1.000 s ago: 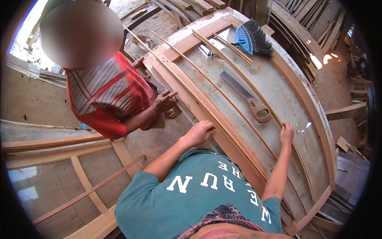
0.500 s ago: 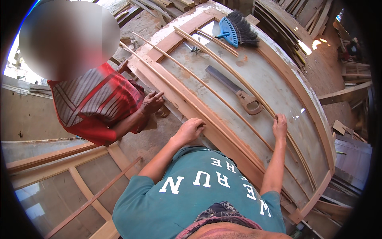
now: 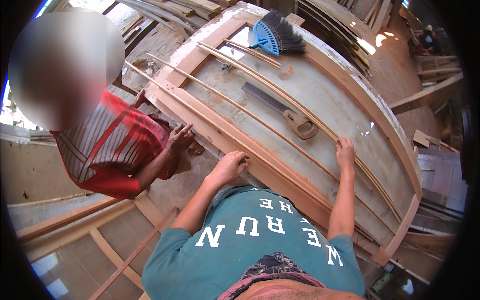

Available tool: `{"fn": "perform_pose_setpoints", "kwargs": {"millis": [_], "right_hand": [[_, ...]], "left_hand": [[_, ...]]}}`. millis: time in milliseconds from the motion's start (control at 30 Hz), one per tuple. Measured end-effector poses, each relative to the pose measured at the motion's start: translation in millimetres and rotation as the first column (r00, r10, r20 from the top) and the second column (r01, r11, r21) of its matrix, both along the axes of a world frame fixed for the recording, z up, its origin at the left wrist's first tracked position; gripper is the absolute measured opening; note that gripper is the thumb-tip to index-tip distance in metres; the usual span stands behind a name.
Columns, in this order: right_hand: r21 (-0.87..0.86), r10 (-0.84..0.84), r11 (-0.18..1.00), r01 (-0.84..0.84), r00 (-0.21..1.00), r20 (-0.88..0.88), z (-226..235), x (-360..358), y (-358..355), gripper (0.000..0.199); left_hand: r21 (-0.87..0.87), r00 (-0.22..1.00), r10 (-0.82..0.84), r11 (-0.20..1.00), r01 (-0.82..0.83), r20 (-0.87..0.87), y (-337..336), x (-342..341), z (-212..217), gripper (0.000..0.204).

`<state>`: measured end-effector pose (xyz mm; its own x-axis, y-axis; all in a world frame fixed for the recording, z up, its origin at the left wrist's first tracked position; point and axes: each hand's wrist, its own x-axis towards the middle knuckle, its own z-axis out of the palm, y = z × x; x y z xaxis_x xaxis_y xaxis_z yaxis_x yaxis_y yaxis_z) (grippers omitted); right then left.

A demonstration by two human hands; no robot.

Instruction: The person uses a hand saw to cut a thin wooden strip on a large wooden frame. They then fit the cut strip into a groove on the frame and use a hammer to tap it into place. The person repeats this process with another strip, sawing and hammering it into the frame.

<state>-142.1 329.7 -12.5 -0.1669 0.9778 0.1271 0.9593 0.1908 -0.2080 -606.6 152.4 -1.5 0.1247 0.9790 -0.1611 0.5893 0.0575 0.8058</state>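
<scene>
From afar, I see my right hand (image 3: 345, 152) with fingertips at the thin strips (image 3: 305, 112), grip unclear; my left hand (image 3: 231, 166), loosely half-curled, looks empty beside the frame (image 3: 402, 227). Strips seem laid out, unfastened.

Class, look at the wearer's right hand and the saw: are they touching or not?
Apart. The head view shows it plainly: a gap of panel lies between the saw and the right hand.
</scene>
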Motion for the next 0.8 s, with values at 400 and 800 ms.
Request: {"fn": "perform_pose_setpoints", "kwargs": {"millis": [400,800], "right_hand": [[0.035,0.002,0.999,0.001,0.996,-0.086,-3.1,-3.8,0.8,0.019],[0.264,0.003,0.965,-0.001,1.000,-0.006,-51.6,-7.2,16.6,0.024]], "left_hand": [[0.065,0.989,-0.083,0.994,0.091,-0.123,77.4,7.7,51.9,0.036],[0.532,0.896,0.090,0.828,0.175,-0.435,238.1,-13.6,-36.2,0.067]]}}
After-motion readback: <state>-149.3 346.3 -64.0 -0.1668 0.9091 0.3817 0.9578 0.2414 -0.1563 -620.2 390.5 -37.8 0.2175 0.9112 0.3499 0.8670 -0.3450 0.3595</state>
